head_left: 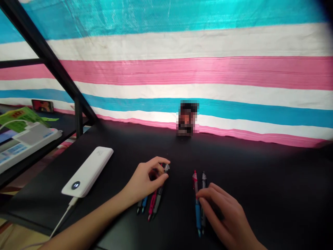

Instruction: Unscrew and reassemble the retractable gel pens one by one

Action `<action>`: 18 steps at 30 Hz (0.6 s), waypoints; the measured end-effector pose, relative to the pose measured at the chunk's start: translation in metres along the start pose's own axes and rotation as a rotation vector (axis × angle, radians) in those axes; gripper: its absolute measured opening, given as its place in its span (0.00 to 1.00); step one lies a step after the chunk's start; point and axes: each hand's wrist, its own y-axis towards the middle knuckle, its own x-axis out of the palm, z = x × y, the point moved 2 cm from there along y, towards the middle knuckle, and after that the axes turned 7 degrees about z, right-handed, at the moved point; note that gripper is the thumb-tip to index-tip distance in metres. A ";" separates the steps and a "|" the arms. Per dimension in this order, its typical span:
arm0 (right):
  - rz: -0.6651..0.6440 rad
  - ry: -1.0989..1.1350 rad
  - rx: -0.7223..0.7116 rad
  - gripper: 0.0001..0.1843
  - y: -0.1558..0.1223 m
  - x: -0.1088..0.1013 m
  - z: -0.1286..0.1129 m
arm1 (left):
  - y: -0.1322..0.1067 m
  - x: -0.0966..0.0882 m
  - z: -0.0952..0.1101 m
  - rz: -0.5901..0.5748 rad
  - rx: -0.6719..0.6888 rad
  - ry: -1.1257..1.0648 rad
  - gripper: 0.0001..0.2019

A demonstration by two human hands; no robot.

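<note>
My left hand [145, 178] is curled, with thumb and index finger at the clear clip end of a grey-grip pen [157, 203]. Close beside that pen lie a pink pen [152, 205], a blue-grip pen [144, 203] and a darker pen [139, 206], their upper parts hidden under the hand. My right hand [226, 211] has its index finger and thumb together on a pen with a red top and blue grip [198, 211]. A grey pen [204, 182] lies just right of that one, partly covered by my fingers.
On the black table [281, 194], a white power bank [88, 172] lies left with a cable [62, 218] plugged in. A blurred-out upright object [186, 118] stands at the back before a striped sheet [208, 73]. Beyond a black frame [59, 73] sits a power strip [31, 149].
</note>
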 end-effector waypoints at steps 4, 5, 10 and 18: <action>-0.013 -0.008 -0.007 0.07 -0.003 0.000 0.002 | 0.002 0.000 -0.001 0.017 0.088 0.170 0.18; -0.011 -0.007 -0.011 0.07 -0.004 0.000 0.002 | 0.002 0.000 -0.001 0.020 0.105 0.208 0.18; 0.049 0.006 -0.012 0.07 -0.003 -0.003 0.001 | 0.003 0.002 -0.004 0.013 0.198 0.396 0.19; 0.251 -0.008 0.032 0.09 0.005 -0.014 -0.002 | -0.018 0.028 0.006 -0.070 0.543 0.655 0.22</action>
